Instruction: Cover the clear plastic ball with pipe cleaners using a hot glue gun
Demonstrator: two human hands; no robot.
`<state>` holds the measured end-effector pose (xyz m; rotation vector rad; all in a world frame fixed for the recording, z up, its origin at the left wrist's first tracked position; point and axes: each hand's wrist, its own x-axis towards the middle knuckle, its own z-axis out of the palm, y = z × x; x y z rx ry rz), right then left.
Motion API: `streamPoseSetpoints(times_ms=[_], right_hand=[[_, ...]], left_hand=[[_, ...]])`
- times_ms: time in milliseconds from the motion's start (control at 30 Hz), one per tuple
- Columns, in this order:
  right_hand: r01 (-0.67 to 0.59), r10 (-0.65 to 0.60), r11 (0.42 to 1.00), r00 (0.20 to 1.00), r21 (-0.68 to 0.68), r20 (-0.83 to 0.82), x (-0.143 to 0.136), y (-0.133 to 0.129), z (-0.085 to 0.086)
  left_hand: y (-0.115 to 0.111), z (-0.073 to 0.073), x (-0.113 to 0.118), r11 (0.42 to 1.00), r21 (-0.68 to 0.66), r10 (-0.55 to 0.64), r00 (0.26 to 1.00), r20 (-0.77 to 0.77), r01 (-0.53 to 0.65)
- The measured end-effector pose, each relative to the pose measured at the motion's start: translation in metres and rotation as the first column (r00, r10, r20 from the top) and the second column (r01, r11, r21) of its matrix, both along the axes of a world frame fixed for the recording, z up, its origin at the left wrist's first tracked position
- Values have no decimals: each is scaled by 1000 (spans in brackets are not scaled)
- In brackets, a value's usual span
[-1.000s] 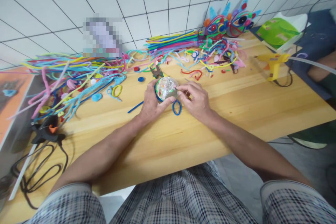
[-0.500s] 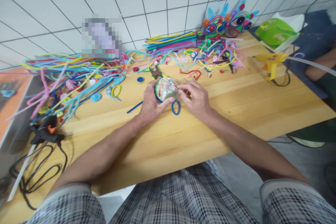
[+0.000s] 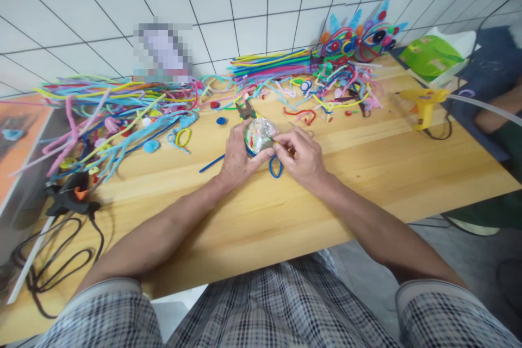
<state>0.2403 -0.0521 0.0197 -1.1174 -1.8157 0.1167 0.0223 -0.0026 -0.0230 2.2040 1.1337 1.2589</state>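
My left hand (image 3: 237,153) is wrapped round the left side of a clear rounded piece (image 3: 259,134) with colourful bits in or on it. Pinched fingers of my right hand (image 3: 299,153) meet at its right edge; whatever they hold is too small to make out. A blue pipe cleaner (image 3: 276,167) bends into a loop below the piece, and a straight blue length (image 3: 212,163) sticks out left of my left hand. Just behind the piece lie pliers (image 3: 245,110), partly hidden by it.
Heaps of coloured pipe cleaners (image 3: 138,98) lie along the wall. Two decorated masks (image 3: 340,43) lean at the back right. A yellow glue gun (image 3: 424,106) lies on the right; a black one (image 3: 73,196) with a looped cord is at left. Another person's arm (image 3: 497,114) shows far right.
The view has shifted slightly. My right fingertips have moved a little down and closer in against the clear piece, while my left hand keeps its hold.
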Motion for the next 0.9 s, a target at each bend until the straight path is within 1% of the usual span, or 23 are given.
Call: streamPoseSetpoints(times_ms=[100, 200, 433, 533, 633, 733, 800, 900], right_hand=[[23, -25, 998, 999, 58, 37, -2, 1, -2], [62, -64, 995, 998, 82, 23, -1, 4, -3], [88, -89, 996, 995, -23, -51, -1, 5, -1], [78, -89, 994, 986, -80, -140, -4, 5, -1], [54, -95, 983, 967, -174, -235, -4, 6, -3], [33, -106, 968, 952, -248, -288, -1, 7, -5], [9, -89, 969, 946, -248, -311, 2, 9, -6], [1, -60, 981, 952, -193, -299, 8, 14, -2]], left_hand=[[0, 2, -1, 1000, -1, -25, 1000, -7, 25], [0, 4, 0, 999, -11, -37, 999, 5, 37], [0, 4, 3, 999, -34, -28, 999, 19, 29], [0, 5, 4, 1000, -15, -26, 999, 18, 26], [-1, 5, 6, 1000, 1, -7, 1000, 15, 7], [-1, 4, 7, 1000, 2, 9, 1000, 30, -9], [-1, 4, 7, 1000, 2, 4, 999, 36, -4], [-2, 4, 7, 1000, 14, -26, 999, 32, 25]])
